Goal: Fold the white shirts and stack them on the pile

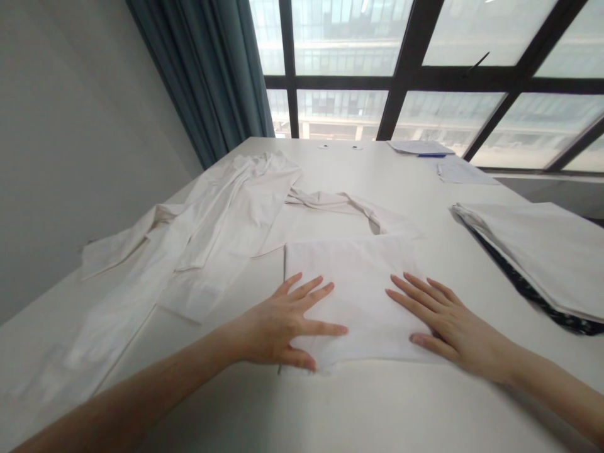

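Observation:
A white cloth [353,277] lies flat and roughly rectangular on the table in front of me. My left hand [287,324] rests on its left part, fingers spread wide, thumb near the lower left corner. On the right side my right hand [434,321] lies flat on the fabric, fingers a little apart. Neither hand grips anything. Beyond the cloth's far edge runs a twisted white strip of fabric [330,200]; whether it is one piece with the cloth I cannot tell. A crumpled white garment [236,207] spreads over the table to the left.
A folded white stack of fabric [542,251] with a dark patterned layer beneath sits on the right of the white table [358,409]. Papers [419,146] and a blue pen [431,155] lie at the far right. A blue curtain [212,75] and windows stand behind.

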`<act>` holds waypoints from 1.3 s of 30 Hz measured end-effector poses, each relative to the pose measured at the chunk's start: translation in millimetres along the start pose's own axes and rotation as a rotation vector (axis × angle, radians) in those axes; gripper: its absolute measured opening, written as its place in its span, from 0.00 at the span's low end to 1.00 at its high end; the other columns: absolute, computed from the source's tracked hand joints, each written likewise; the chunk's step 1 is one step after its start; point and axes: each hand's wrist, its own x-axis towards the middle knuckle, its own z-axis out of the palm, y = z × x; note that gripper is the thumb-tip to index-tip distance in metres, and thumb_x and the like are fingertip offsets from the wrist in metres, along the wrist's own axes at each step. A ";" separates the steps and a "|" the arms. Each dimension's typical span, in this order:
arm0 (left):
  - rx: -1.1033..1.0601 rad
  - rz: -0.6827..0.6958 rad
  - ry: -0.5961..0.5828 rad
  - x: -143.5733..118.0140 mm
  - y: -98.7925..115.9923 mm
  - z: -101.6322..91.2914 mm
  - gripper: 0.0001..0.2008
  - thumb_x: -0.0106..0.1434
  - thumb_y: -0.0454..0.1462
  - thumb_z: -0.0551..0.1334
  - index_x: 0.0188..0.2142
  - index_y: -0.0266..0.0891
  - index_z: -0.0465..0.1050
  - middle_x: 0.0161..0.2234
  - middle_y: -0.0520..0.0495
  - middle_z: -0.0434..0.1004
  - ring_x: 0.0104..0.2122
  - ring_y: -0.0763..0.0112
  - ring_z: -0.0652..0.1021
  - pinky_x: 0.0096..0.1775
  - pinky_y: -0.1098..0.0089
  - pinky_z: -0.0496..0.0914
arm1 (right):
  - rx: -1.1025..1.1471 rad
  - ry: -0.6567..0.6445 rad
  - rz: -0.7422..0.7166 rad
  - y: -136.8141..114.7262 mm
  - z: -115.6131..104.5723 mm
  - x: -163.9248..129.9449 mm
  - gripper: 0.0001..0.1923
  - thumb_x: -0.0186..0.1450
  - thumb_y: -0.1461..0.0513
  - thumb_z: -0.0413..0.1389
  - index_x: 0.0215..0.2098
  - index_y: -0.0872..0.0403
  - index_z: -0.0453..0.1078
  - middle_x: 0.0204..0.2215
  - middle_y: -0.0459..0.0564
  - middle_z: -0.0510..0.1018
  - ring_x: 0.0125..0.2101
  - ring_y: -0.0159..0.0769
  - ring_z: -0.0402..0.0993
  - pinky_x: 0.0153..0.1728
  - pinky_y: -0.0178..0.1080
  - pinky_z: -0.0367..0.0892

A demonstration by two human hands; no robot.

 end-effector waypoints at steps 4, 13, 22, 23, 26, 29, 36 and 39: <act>-0.064 -0.005 -0.003 -1.3 1.0 -4.5 0.31 0.62 0.58 0.57 0.63 0.60 0.59 0.69 0.44 0.46 0.67 0.46 0.50 0.62 0.41 0.43 | -0.030 0.040 -0.004 -10.7 -1.2 -9.1 0.39 0.68 0.47 0.50 0.71 0.42 0.38 0.67 0.51 0.52 0.65 0.52 0.50 0.58 0.61 0.55; -0.195 -0.288 0.348 7.3 -13.0 1.4 0.21 0.71 0.37 0.48 0.62 0.40 0.59 0.59 0.42 0.67 0.59 0.66 0.67 0.61 0.60 0.59 | 0.001 0.115 0.029 -11.6 -26.6 13.9 0.18 0.71 0.53 0.47 0.56 0.44 0.69 0.53 0.48 0.76 0.53 0.44 0.71 0.59 0.58 0.52; 0.340 -0.702 0.369 36.3 -66.1 -13.4 0.17 0.66 0.43 0.57 0.47 0.32 0.68 0.49 0.34 0.68 0.51 0.50 0.68 0.50 0.52 0.63 | 0.099 0.144 0.103 13.2 -25.3 89.3 0.19 0.71 0.57 0.46 0.57 0.51 0.66 0.56 0.56 0.71 0.55 0.46 0.67 0.52 0.52 0.62; 0.318 -0.707 0.376 37.5 -69.1 -13.1 0.15 0.65 0.44 0.58 0.44 0.33 0.68 0.47 0.36 0.69 0.49 0.52 0.69 0.49 0.53 0.63 | 0.097 0.139 0.119 14.5 -23.0 95.2 0.19 0.71 0.57 0.46 0.57 0.51 0.65 0.56 0.57 0.71 0.55 0.47 0.66 0.52 0.53 0.62; 0.148 -0.682 0.479 38.8 -71.5 -11.2 0.12 0.62 0.44 0.61 0.37 0.38 0.65 0.40 0.43 0.70 0.44 0.58 0.70 0.47 0.57 0.64 | 0.112 0.126 0.162 15.2 -18.7 108.9 0.20 0.71 0.54 0.44 0.58 0.51 0.64 0.55 0.58 0.72 0.55 0.50 0.67 0.51 0.55 0.61; -0.260 -0.632 0.636 39.6 -65.3 -11.9 0.13 0.61 0.45 0.62 0.36 0.41 0.61 0.31 0.53 0.68 0.33 0.67 0.71 0.38 0.66 0.66 | 0.143 0.114 0.195 13.0 -20.8 117.0 0.23 0.71 0.52 0.44 0.59 0.53 0.63 0.51 0.60 0.74 0.52 0.50 0.68 0.52 0.56 0.60; -1.003 -0.559 0.807 47.9 -45.9 -20.8 0.20 0.59 0.48 0.63 0.43 0.40 0.61 0.23 0.57 0.69 0.19 0.78 0.66 0.21 0.78 0.57 | 0.286 0.015 0.184 15.2 -40.0 117.6 0.20 0.69 0.49 0.47 0.41 0.54 0.72 0.38 0.54 0.74 0.35 0.40 0.73 0.38 0.41 0.66; -1.032 -0.509 0.887 50.0 -35.3 -22.1 0.20 0.57 0.47 0.66 0.42 0.41 0.61 0.21 0.59 0.66 0.19 0.78 0.66 0.22 0.78 0.59 | 0.382 0.026 0.188 13.2 -48.6 116.5 0.20 0.67 0.47 0.50 0.42 0.53 0.71 0.35 0.52 0.75 0.34 0.39 0.73 0.34 0.38 0.65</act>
